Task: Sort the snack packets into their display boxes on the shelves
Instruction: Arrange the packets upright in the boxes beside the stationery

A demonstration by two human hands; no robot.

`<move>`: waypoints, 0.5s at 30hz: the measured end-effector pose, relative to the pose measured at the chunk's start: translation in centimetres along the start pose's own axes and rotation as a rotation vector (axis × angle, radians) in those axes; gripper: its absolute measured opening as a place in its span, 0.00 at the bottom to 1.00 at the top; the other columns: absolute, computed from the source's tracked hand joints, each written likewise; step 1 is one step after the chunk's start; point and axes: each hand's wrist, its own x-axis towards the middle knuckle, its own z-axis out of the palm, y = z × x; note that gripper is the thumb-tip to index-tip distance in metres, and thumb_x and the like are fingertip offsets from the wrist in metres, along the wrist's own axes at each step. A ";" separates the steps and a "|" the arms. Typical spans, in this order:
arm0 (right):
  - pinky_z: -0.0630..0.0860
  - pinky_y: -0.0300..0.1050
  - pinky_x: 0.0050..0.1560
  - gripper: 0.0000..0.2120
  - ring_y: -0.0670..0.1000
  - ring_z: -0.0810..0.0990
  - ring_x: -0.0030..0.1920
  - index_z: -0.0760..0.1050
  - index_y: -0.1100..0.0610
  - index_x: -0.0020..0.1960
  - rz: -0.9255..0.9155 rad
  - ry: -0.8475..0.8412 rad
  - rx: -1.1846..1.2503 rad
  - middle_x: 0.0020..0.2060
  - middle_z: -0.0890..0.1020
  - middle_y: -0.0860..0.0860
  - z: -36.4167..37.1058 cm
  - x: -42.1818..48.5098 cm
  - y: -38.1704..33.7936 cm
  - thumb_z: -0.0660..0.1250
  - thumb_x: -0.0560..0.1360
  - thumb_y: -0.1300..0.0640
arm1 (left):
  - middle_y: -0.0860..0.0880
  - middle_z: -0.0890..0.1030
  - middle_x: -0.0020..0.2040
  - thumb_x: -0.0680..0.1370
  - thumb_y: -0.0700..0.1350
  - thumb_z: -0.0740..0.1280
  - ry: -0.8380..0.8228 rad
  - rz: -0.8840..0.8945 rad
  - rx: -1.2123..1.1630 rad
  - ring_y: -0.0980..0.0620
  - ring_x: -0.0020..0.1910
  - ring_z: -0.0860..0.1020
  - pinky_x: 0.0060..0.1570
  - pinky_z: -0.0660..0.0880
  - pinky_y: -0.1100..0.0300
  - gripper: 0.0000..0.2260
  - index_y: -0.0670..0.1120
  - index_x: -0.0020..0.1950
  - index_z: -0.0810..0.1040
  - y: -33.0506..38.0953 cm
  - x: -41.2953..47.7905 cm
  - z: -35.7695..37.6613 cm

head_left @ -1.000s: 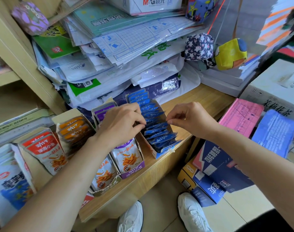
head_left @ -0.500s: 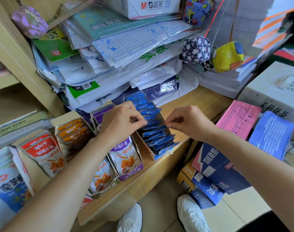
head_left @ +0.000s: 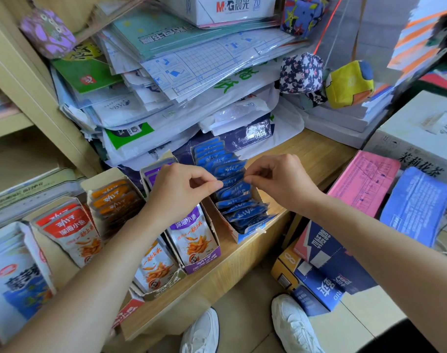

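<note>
Sorting seems nearly done: red foil packets (head_left: 67, 226), orange foil packets (head_left: 111, 197) and purple foil packets (head_left: 191, 238) fill cardboard boxes (head_left: 202, 266) along the front edge of the wooden shelf (head_left: 242, 266). Left hand (head_left: 181, 189) and right hand (head_left: 278, 182) each pinch a top corner of one blue foil packet (head_left: 232, 179) in its crooked row, which looks left to straighten.

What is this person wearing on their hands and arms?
No gloves, rings or watch show on the left hand or the right hand. The left arm and the right arm show no sleeves as far as the frame reaches.
</note>
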 end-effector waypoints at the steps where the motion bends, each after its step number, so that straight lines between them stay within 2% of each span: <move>1: 0.79 0.42 0.42 0.01 0.46 0.82 0.37 0.85 0.55 0.44 0.008 0.012 0.008 0.36 0.84 0.47 0.1 -0.1 -0.1 0.76 0.74 0.59 | 0.58 0.85 0.38 0.73 0.53 0.75 -0.010 0.001 -0.008 0.58 0.39 0.83 0.44 0.80 0.57 0.05 0.53 0.44 0.87 0.1 -0.2 -0.2; 4: 0.81 0.43 0.44 0.03 0.46 0.83 0.37 0.84 0.55 0.43 0.016 0.015 0.054 0.35 0.84 0.47 0.1 -0.4 -0.3 0.76 0.73 0.61 | 0.57 0.84 0.36 0.70 0.53 0.79 -0.012 -0.010 -0.016 0.59 0.36 0.83 0.41 0.81 0.61 0.08 0.53 0.44 0.84 0.4 -0.8 -0.5; 7: 0.82 0.44 0.43 0.06 0.47 0.84 0.38 0.81 0.52 0.42 0.044 0.019 0.108 0.36 0.84 0.47 -0.4 -0.8 -0.3 0.77 0.72 0.61 | 0.57 0.83 0.33 0.69 0.52 0.80 0.036 0.015 0.077 0.60 0.34 0.82 0.38 0.80 0.63 0.10 0.53 0.40 0.80 0.8 -1.1 -0.3; 9: 0.80 0.39 0.40 0.05 0.45 0.83 0.37 0.82 0.53 0.41 0.041 -0.008 0.108 0.36 0.84 0.47 -0.9 -1.2 -0.2 0.78 0.71 0.60 | 0.58 0.83 0.33 0.70 0.51 0.80 0.032 0.040 0.095 0.62 0.35 0.82 0.39 0.80 0.64 0.07 0.53 0.40 0.83 1.1 -1.2 -0.1; 11: 0.77 0.32 0.39 0.04 0.43 0.83 0.37 0.84 0.55 0.43 0.015 -0.092 0.071 0.37 0.84 0.46 -1.2 -1.7 -0.2 0.78 0.71 0.60 | 0.59 0.84 0.34 0.71 0.50 0.79 0.009 0.063 0.107 0.62 0.35 0.82 0.41 0.80 0.64 0.06 0.52 0.45 0.87 1.3 -1.3 0.1; 15: 0.77 0.32 0.44 0.08 0.41 0.82 0.41 0.85 0.55 0.50 -0.045 -0.152 -0.038 0.42 0.84 0.44 -1.1 -2.0 0.0 0.78 0.71 0.57 | 0.56 0.85 0.37 0.74 0.47 0.76 -0.028 0.122 0.183 0.62 0.36 0.81 0.42 0.80 0.64 0.03 0.50 0.46 0.88 1.6 -1.3 0.4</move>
